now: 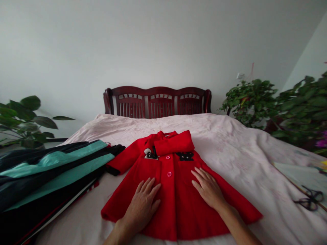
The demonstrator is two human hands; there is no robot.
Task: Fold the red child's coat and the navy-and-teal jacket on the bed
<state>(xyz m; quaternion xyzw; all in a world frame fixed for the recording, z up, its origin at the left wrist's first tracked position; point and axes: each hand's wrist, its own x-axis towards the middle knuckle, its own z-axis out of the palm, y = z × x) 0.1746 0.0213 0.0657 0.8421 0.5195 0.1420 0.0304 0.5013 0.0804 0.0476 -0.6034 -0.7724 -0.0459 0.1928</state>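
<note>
Left hand [141, 207] and right hand [208, 189] lie open, palms flat, fingers spread, gripping nothing, either side of the buttons [168, 174] on a red coat [178, 207].

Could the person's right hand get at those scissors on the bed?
Probably yes: the right hand rests on the red coat, and only its flat hem and pink bedspread lie between it and the black scissors, a sideways stretch.

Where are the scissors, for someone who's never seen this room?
Start at the pink bed with the dark wooden headboard. Look right of the red coat to the pale sheet near the bed's edge. The scissors lie there, with black loop handles, the only cutting tool in view.
</note>
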